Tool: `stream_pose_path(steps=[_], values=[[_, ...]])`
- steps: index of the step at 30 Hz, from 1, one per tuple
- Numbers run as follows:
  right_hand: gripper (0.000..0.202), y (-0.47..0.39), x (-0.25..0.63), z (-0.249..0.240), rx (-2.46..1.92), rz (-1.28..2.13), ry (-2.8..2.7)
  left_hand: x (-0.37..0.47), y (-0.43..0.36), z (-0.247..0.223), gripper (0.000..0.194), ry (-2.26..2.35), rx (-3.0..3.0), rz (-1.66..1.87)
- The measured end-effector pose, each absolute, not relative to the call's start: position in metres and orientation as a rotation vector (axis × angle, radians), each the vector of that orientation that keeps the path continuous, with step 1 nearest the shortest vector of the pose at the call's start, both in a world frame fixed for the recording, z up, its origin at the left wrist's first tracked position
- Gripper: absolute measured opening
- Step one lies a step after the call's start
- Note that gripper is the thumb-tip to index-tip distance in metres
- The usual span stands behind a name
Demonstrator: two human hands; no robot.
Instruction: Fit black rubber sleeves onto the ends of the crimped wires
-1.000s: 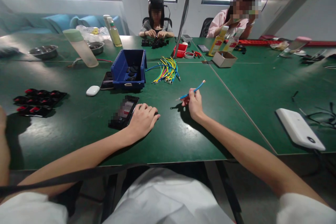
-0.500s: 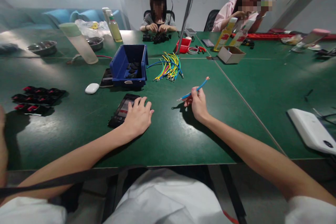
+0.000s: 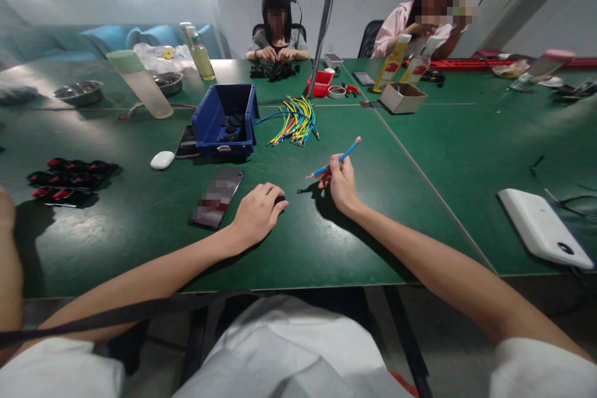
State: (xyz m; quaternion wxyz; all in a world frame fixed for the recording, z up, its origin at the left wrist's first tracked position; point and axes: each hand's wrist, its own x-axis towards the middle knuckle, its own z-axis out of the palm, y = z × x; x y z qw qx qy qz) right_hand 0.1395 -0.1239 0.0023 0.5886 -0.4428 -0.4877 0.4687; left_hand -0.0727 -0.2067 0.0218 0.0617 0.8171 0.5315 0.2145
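In my right hand (image 3: 342,181) is a short blue wire (image 3: 346,153), pinched between thumb and fingers. It slants up to the right, with a metal terminal at its lower end and a copper-coloured upper end. My left hand (image 3: 259,214) rests on the table with curled fingers. Between its thumb and fingertips shows a small black piece (image 3: 282,199), mostly hidden. Left of that hand lies a phone (image 3: 217,198) with its screen lit. Beyond my hands are a pile of yellow, green and blue wires (image 3: 298,121) and a blue bin (image 3: 224,148) holding black parts.
Black-and-red parts (image 3: 72,179) lie in rows at the left, near a white case (image 3: 162,160). A white power bank (image 3: 543,227) is at the right. Farther back are a small cardboard box (image 3: 403,101), bottles (image 3: 392,65) and a metal pole (image 3: 321,31). Two people sit opposite.
My left hand has slid right, off the phone, and its fingers have curled in. The right hand still holds the blue wire. The whole view has shifted slightly.
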Motion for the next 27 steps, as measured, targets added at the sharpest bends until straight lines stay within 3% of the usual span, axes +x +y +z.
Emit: stream_pose_path(steps=[9,27], values=[[0.041,-0.128,0.139,0.007,-1.000,1.079,-1.107,-0.048,-0.177,0.016,0.017,1.434,1.843,1.084],[0.042,-0.139,0.134,0.008,-0.972,1.163,-1.085,-0.052,-0.177,0.015,0.019,1.377,1.849,1.108]])
